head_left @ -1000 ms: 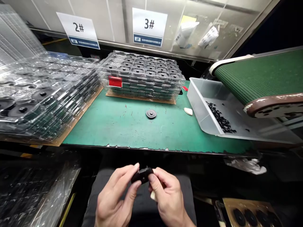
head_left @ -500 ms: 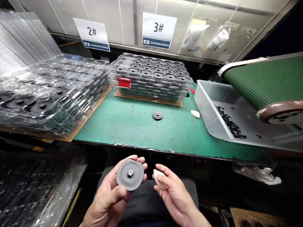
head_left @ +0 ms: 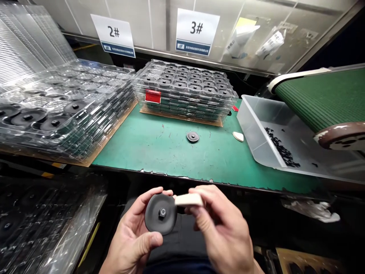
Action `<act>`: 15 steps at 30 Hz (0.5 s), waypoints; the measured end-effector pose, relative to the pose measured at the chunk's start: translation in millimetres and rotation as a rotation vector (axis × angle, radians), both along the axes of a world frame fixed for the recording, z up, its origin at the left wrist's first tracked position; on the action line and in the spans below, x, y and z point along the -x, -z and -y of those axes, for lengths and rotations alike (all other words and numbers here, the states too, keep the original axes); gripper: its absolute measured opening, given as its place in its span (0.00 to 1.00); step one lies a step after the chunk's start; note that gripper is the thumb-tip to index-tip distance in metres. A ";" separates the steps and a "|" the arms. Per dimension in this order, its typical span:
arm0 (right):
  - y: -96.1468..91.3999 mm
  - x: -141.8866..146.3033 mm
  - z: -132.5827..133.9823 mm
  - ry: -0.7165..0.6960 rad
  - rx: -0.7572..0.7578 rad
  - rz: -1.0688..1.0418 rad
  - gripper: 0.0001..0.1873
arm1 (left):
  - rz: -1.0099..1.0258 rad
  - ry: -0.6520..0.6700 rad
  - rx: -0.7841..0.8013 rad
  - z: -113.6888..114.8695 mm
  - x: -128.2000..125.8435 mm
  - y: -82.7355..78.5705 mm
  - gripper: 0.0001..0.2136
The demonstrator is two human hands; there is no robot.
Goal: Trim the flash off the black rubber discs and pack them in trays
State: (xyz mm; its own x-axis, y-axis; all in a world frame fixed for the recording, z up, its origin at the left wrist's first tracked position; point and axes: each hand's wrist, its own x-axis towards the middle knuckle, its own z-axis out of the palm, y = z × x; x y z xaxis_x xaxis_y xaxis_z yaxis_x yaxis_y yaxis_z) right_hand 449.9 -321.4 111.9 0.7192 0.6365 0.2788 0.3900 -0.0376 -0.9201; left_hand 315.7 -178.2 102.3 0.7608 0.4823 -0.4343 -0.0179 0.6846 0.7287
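My left hand (head_left: 135, 236) is closed round the edge of a black rubber disc (head_left: 154, 219) with a small hex-shaped stud at its centre. The disc's stud side faces me, and my thumb presses on its lower rim. In my right hand (head_left: 225, 228) a cream-white wedge-shaped block (head_left: 188, 199) is pinched between thumb and fingers. The block's tip meets the disc's right rim; whether it truly touches I cannot tell. On the green table beyond lies a second black disc (head_left: 193, 137), and another white piece (head_left: 238, 136) sits to its right.
Stacked clear trays (head_left: 185, 99) filled with black discs stand at the back, with a red tag (head_left: 153, 96) on the front. More trays (head_left: 71, 125) are piled at left. At right, a translucent bin (head_left: 256, 148) holds small black bits beneath a green conveyor belt (head_left: 327, 95).
My right hand has turned and moved up and left, bringing the white block to the disc's right rim. The disc in my left hand has tilted and shifted slightly right.
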 end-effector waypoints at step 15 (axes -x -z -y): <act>-16.4 9.9 -5.0 -0.242 0.277 0.268 0.09 | -0.061 0.060 0.122 -3.7 10.5 10.0 0.36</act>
